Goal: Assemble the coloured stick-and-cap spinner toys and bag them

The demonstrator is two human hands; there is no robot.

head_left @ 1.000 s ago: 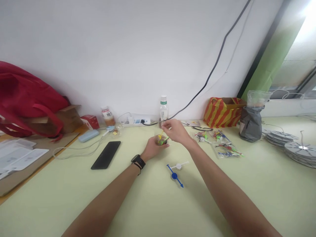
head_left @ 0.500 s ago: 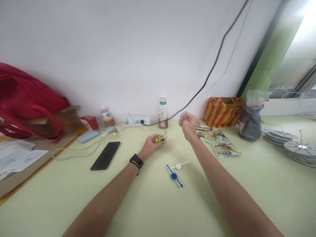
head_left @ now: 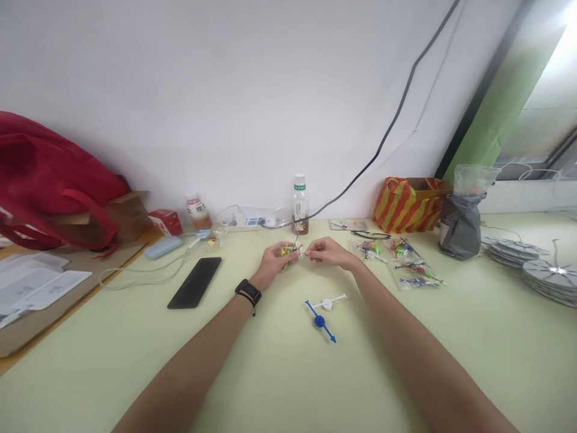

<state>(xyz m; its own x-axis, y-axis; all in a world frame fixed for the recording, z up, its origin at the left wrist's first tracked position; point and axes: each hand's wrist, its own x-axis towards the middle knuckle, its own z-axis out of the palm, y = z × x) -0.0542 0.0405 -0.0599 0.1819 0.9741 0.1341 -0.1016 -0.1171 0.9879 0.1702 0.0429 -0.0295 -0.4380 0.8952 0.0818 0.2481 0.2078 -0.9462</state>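
Two inward-angled hands (head_left: pixel 271 261) (head_left: pixel 332 252) close together, coloured pieces (head_left: pixel 285 251) in left

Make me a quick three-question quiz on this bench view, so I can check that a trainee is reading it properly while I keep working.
1. True or false: the blue arrow piece lies nearer the camera than the white piece.
2. Which wrist wears the black watch?
3. What is the left hand holding?
A) a striped bag
B) small coloured pieces
C) a bottle

Key:
1. True.
2. The left.
3. B.
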